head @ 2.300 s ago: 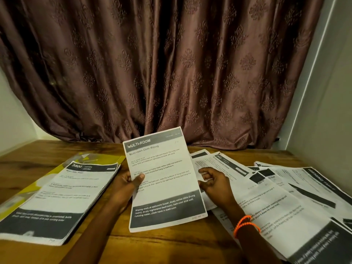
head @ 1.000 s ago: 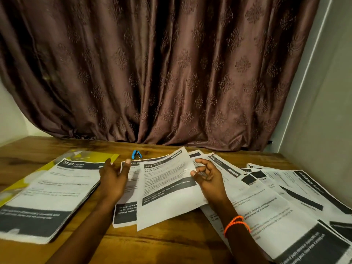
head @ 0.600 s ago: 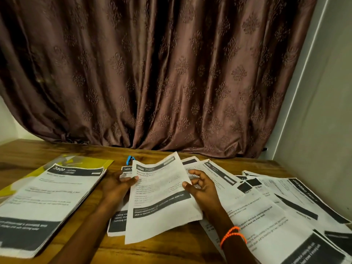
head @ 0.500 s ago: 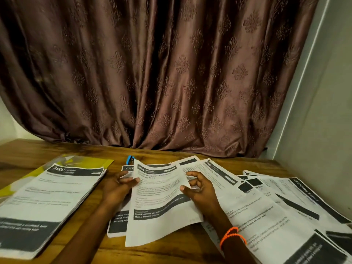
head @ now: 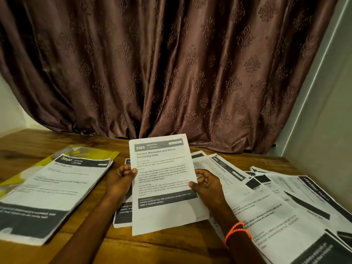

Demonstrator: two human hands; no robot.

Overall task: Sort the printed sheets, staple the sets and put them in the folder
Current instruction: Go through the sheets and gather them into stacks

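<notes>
Lifted since half a second ago, sheet 3565 (head: 162,180) now stands nearly upright over the desk (head: 28,141), facing the camera. At the left, the yellow folder (head: 106,155) lies flat under the stack headed 3800 (head: 55,189). Loose printed sheets (head: 266,202) fan across the right side up to the wall. Bare wood shows along the near edge. The left hand (head: 119,181) and right hand (head: 206,184) each close a thumb-and-finger grip on the sheet's side edges, above another sheet (head: 122,214) lying flat.

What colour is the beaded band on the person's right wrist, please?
Bright orange: the beaded wristband loops twice around the right wrist, clearest in the head view.
</notes>
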